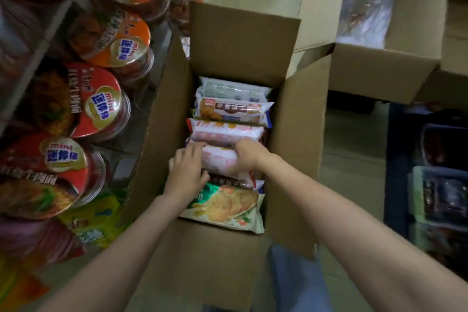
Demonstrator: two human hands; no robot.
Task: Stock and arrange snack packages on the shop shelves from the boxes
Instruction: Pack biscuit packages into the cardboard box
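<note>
My two forearms reach forward and down into an open cardboard box (162, 114) that stands just in front of me, its flaps folded up and out. Nearest to me inside it lies a green biscuit packet (228, 206), flat against the near wall. Just beyond that, my left hand (186, 172) rests with curled fingers on the left end of a pink-and-white snack packet (220, 159), and my right hand (249, 156) curls over its right end, so the packet sits gripped between the two hands, which are a little apart. The picture is somewhat blurred here, so I cannot tell how far my fingers wrap under it.

Behind the held packet more packets stand on edge in a row: another pink one (228, 132), then an orange-and-white biscuit packet (233, 110), then pale green-and-white ones (234, 88) against the far wall.

To my left, beside the box, a shelf (38, 53) carries rows of noodle cups (101, 106) with red and orange lids, and a yellow-green packet (93, 220) lies below them. Farther off to the right is a second open cardboard box (385, 68) holding something in clear plastic wrap (364, 12). At the right edge dark plastic trays (443, 192) sit stacked.
</note>
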